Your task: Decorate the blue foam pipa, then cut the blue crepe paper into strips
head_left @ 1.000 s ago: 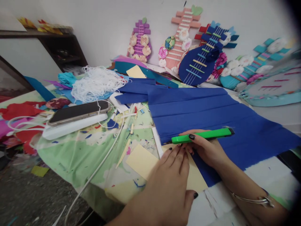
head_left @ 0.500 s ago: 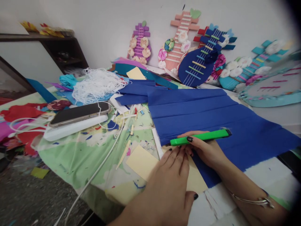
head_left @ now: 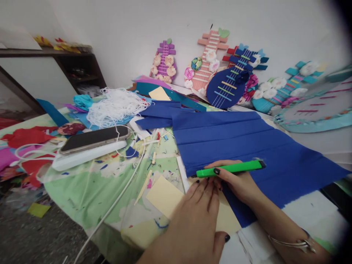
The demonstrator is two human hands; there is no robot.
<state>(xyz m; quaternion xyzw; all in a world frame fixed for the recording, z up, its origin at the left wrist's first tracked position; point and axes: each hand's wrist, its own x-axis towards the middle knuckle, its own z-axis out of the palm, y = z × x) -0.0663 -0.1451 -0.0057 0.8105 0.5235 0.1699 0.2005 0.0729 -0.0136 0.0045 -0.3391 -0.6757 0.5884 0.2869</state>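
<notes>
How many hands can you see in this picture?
2. The left hand lies palm down over a cream card; the right hand, to its right, holds a green cutter over the blue sheet. No others show.

Bare hands are showing dark-painted nails, and one forearm is wearing a slender silver-coloured metal bangle point(head_left: 286, 243).

The left hand point(head_left: 194, 211) is wearing glossy black polish, its rounded thumbnail point(head_left: 227, 238) showing most plainly and smaller dark tips showing along its fingers; the right hand point(head_left: 238, 183) is wearing matching polish, its thumbnail point(head_left: 217, 171) catching a pale glint. Around the bare right forearm point(head_left: 275, 220), the bangle is curving as a thin, shiny band, thickening into a brighter, raised, crossed-looking ornament point(head_left: 306, 245), its finer shape blurring.
</notes>
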